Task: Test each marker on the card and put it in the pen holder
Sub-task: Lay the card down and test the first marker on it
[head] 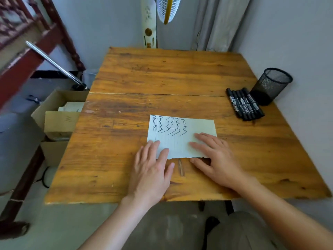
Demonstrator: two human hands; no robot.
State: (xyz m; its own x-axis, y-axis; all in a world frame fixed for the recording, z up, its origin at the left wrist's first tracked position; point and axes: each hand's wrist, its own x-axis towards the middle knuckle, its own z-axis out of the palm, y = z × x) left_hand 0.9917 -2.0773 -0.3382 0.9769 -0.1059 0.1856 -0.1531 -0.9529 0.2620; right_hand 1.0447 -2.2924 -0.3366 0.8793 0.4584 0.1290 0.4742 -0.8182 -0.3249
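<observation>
A pale card [194, 129] lies on the wooden table [162, 78], with several black wavy marker lines across its top left. My left hand [151, 168] rests flat on the card's lower left corner, fingers spread, holding nothing. My right hand [214, 156] lies flat on the card's lower right part, also holding nothing. Several black markers [245, 104] lie side by side at the table's right. Just behind them stands a black mesh pen holder [272, 85]; no marker shows inside it.
An open cardboard box [59, 114] with papers sits on the floor left of the table. A fan [167, 8] stands behind the table's far edge. A wall runs along the right side. A metal rod [54, 64] slants at the left.
</observation>
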